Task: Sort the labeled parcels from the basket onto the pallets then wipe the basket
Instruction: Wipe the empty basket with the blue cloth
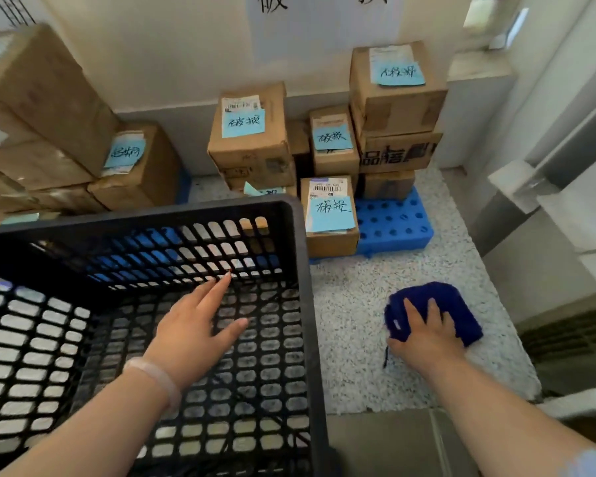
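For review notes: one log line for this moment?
basket: no parcels visible | left hand: open inside basket | right hand: rests on blue cloth on floor | labeled parcels: on blue pallet

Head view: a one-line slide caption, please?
Left hand open inside black basket; right hand rests on blue cloth beside it.

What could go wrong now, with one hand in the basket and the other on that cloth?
1. The blue cloth lies on the speckled floor under the right hand; it may carry grit into the basket.
2. The basket's mesh could snag the cloth's loose thread or a finger of the left hand.
3. The basket's corner stands close to the front parcel on the blue pallet; a shove might knock it.
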`<action>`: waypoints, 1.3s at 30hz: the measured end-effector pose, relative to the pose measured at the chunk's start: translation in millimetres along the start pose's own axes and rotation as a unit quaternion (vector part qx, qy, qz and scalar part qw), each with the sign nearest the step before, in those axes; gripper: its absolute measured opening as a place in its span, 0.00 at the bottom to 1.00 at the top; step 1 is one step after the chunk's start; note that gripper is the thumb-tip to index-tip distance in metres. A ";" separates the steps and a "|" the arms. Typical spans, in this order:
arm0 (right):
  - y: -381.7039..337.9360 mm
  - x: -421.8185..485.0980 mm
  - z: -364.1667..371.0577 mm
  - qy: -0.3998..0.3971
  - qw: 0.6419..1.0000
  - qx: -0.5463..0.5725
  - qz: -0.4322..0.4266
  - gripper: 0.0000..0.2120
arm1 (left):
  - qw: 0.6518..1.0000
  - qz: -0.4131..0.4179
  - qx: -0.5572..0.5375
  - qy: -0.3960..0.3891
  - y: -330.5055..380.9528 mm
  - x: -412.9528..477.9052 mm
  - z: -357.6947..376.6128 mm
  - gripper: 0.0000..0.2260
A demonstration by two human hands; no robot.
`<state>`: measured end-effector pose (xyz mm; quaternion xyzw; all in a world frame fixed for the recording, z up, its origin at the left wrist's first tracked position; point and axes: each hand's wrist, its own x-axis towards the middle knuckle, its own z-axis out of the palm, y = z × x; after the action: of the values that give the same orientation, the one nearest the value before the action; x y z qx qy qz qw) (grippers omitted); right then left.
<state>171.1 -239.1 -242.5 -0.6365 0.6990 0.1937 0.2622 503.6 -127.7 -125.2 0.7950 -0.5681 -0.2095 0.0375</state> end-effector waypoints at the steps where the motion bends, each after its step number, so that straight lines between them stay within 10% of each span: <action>1: 2.2 3.5 3.5 0.013 1.000 -0.023 -0.002 0.40 | 1.000 -0.001 0.003 -0.004 -0.5 0.0 2.1 0.35; 8: 4.8 9.5 -3.7 0.089 0.995 -0.049 -0.025 0.27 | 1.000 -0.019 -0.008 -0.002 -6.1 -2.7 3.7 0.35; 14: -8.6 -14.8 -32.9 0.149 0.974 0.152 -0.080 0.22 | 1.000 -0.012 -0.011 -0.017 -0.2 -8.8 -0.6 0.35; 25: -141.3 -172.7 -131.9 0.513 0.727 0.266 -0.370 0.18 | 0.995 0.073 -0.051 0.045 -33.8 -26.9 -55.9 0.35; 31: -249.8 -234.3 -89.3 0.338 0.785 0.214 -0.474 0.21 | 0.986 0.120 -0.082 0.080 -89.5 -41.8 -87.0 0.35; 39: -343.9 -259.1 -20.7 0.116 0.838 0.347 -0.405 0.19 | 0.932 0.142 -0.328 0.062 -170.3 -53.8 -108.7 0.12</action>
<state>523.0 -86.8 -45.7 -0.7477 0.4257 -0.2603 0.4382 681.2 -37.7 -61.4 0.6605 -0.5716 -0.3273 0.3605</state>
